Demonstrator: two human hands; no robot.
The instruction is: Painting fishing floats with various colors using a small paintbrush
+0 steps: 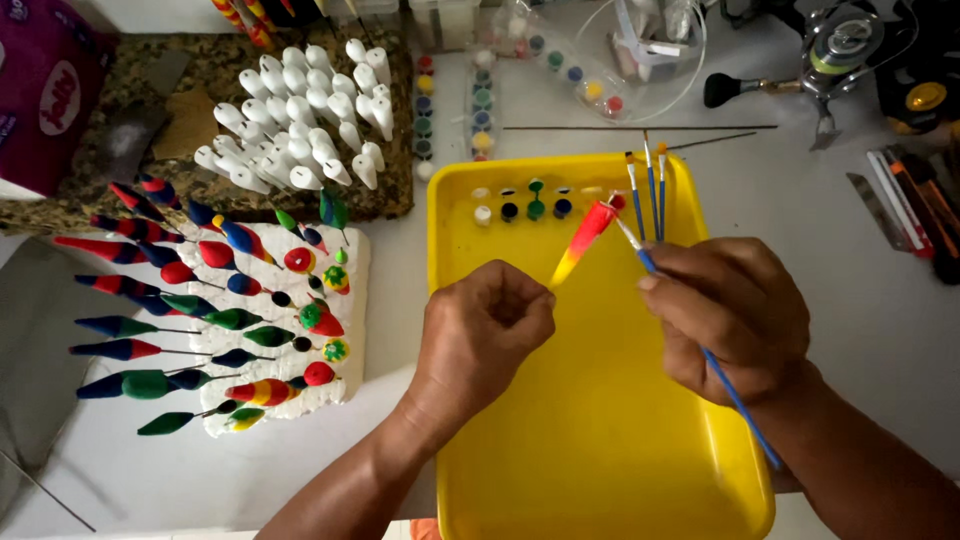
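Note:
My left hand [485, 325] is closed around the lower end of a slim fishing float [583, 240], yellow at the bottom shading to red at the tip, held tilted above a yellow tray [600, 460]. My right hand [735, 315] grips a thin blue-handled paintbrush [740, 405] whose bristle tip touches the float's red end. Small open paint pots [520, 205] sit in the tray's far part, and three spare brushes [648, 190] lie beside them.
A white foam block [345, 390] at left holds several painted floats on wire stems. Behind it, unpainted white floats [300, 120] stand on a speckled slab. Strips of paint pots [482, 100], a fishing reel [840, 50] and cutters [910, 200] lie on the white table.

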